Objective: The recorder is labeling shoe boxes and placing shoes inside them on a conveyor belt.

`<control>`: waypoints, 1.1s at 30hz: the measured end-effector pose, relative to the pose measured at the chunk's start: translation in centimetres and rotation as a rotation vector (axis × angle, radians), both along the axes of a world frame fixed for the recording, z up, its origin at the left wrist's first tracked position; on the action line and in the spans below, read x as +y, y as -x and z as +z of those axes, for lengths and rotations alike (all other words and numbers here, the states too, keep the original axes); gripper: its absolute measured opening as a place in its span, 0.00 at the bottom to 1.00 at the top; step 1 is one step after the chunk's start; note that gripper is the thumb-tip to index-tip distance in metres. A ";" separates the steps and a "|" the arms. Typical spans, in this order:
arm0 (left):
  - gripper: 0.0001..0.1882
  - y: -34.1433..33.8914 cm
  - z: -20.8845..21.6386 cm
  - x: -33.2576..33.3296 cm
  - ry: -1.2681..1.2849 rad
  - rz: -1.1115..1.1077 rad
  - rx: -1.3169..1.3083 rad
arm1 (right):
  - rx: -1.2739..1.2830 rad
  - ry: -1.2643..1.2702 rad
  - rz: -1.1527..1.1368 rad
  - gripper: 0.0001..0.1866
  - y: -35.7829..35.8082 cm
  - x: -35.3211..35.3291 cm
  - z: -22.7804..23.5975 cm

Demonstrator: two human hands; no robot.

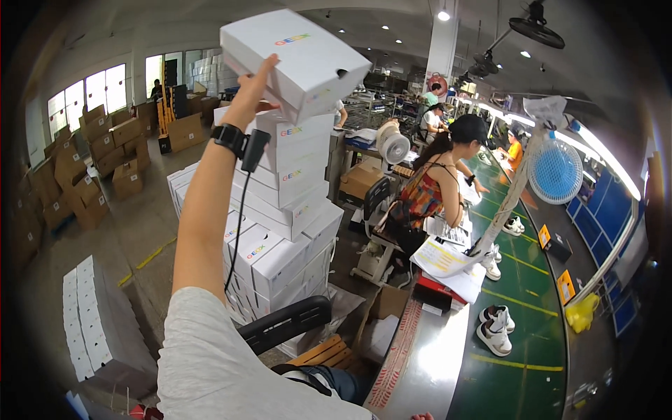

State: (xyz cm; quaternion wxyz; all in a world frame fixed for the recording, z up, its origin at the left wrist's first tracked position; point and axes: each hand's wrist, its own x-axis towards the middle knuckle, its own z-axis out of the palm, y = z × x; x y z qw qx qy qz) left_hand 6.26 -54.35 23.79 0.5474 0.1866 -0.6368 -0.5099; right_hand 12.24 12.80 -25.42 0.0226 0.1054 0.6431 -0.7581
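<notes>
My left hand (257, 91) is raised high and grips the near left corner of a white shoe box (280, 38), one finger up along its side and another digit lower down. This box is tilted and sits at the top of a tall stack of white shoe boxes (297, 171); whether it still rests on the stack I cannot tell. A dark band and a small black device with a cable are on my left wrist. Only a sliver of my right hand (422, 416) shows at the bottom edge, beside the metal ledge, its fingers mostly cut off.
On the right runs a green conveyor belt (514, 381) carrying pairs of white sneakers (495, 330). A person in a black cap (437, 185) sits beside it. Papers (448, 266), a black chair (287, 325) and a blue fan (555, 166) are close. More white boxes (98, 318) stand left.
</notes>
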 end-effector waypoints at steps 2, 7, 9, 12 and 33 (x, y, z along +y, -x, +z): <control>0.63 -0.6 0.5 0.0 -0.066 -0.087 -0.041 | -0.023 0.002 -0.014 0.18 -0.3 -0.4 0.8; 0.51 -3.1 0.8 -0.3 -0.128 -0.071 -0.157 | -0.036 0.004 -0.012 0.18 -0.8 -0.5 1.6; 0.50 -3.6 1.0 0.0 -0.160 -0.048 -0.183 | -0.048 0.023 -0.022 0.18 -0.9 -0.5 1.8; 0.48 -4.7 0.6 -0.7 -0.089 -0.025 -0.259 | -0.082 0.052 -0.024 0.18 -1.0 -0.7 3.2; 0.11 7.3 -4.5 18.6 0.740 -0.273 0.298 | -0.055 0.058 -0.288 0.17 0.2 -1.2 -0.3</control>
